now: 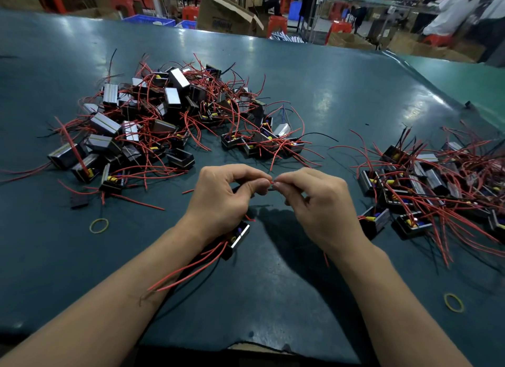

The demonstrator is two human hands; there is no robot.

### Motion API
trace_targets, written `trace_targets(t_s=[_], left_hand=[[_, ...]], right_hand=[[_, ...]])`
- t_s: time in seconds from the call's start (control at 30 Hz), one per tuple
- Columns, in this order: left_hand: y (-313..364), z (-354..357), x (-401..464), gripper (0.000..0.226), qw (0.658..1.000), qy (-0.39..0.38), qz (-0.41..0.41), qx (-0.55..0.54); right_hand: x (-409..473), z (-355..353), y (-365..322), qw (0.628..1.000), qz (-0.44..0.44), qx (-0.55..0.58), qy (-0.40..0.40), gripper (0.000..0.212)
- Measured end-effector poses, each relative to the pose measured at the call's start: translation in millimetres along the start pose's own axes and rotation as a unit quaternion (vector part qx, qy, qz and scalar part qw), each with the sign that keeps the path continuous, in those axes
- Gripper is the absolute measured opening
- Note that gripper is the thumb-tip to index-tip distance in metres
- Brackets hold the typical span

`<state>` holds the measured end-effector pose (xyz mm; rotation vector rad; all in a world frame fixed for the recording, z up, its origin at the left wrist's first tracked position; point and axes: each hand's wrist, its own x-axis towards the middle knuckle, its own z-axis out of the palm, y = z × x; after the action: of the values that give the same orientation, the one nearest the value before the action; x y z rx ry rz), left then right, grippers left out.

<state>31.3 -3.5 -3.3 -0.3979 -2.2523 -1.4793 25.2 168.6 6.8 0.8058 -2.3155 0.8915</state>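
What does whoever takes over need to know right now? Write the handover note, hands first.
Left hand: pinches the red wire end; the small black module sits under its palm.
Right hand: pinches the same wire end from the other side.
Things: left pile of wired modules, right pile, one rubber band lying loose on the table.
Done: cannot tell which pile is finished.
Left: finish this module's wires, then probably carry on through the rest.

Both forearms bare, angled inward — left hand (224,194) and right hand (317,202) meet fingertip to fingertip, thumbs and forefingers pinched, knuckles up.
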Motion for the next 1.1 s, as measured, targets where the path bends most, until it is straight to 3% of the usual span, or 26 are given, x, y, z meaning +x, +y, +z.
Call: trace_targets(t_s=[0.13,0.23,0.27,0.3,0.37,0.4,0.43,0.47,0.53,0.6,0.67,0.73,0.8,0.9,0.97,1.0,1.03,1.07,1.1], left_hand=[[0,-1,-1,0.012,1.000,-0.007,0.013,0.001],[0,-3,-1,0.012,0.999,-0.019,0.042,0.015],[0,-3,-1,0.012,0.998,-0.020,0.056,0.019],[0,-2,-1,0.012,0.997,-0.018,0.071,0.026],[1,0,-1,0.011,0.995,-0.011,0.094,0.042],[1,1,-1,0.011,0.994,-0.011,0.095,0.043],[1,1,-1,0.012,0.995,-0.009,0.090,0.041],[0,0,-1,0.013,0.996,-0.007,0.083,0.036],[-3,-3,-1,0.012,0.998,0.001,0.065,0.027],[-3,-5,-1,0.011,0.999,0.007,0.048,0.017],[-2,-4,-1,0.011,0.999,0.007,0.037,0.011],[-2,-4,-1,0.010,0.999,0.000,0.033,0.004],[-3,-5,-2,0.010,0.999,-0.004,0.039,0.001],[-4,-5,-2,0.012,0.998,-0.008,0.056,0.012],[-2,-5,-2,0.011,0.997,-0.012,0.069,0.013],[-2,-4,-2,0.011,0.997,-0.011,0.080,0.015],[-1,-3,-3,0.010,0.995,-0.005,0.095,0.023],[0,-2,-3,0.010,0.993,0.007,0.111,0.038],[1,0,-4,0.009,0.990,0.021,0.128,0.057]], right_hand=[[1,-5,-5,0.999,0.014,0.041,-0.030,0.013],[1,-3,-15,0.974,0.169,0.126,-0.081,0.023],[2,-1,-18,0.937,0.265,0.211,-0.084,0.028],[4,0,-19,0.869,0.374,0.314,-0.082,0.031],[12,1,-21,0.669,0.541,0.502,-0.085,0.030],[14,-1,-22,0.589,0.576,0.560,-0.083,0.028],[14,-2,-22,0.561,0.578,0.587,-0.083,0.027],[13,-3,-21,0.594,0.554,0.577,-0.082,0.027],[5,-3,-22,0.765,0.436,0.468,-0.077,0.023],[-1,-4,-19,0.900,0.293,0.316,-0.059,0.011],[-4,-3,-11,0.976,0.150,0.152,-0.037,0.021],[-1,0,-7,0.998,0.036,0.044,-0.014,0.012],[0,0,-7,1.000,-0.006,-0.016,-0.020,0.011],[-3,-4,-5,0.998,0.013,-0.032,-0.058,0.019],[-3,-2,-17,0.993,0.088,0.024,-0.081,0.023],[-1,1,-23,0.975,0.180,0.104,-0.079,0.027],[4,1,-28,0.922,0.308,0.223,-0.070,0.033],[10,1,-30,0.813,0.444,0.370,-0.068,0.034],[16,-2,-30,0.658,0.546,0.512,-0.082,0.030]])
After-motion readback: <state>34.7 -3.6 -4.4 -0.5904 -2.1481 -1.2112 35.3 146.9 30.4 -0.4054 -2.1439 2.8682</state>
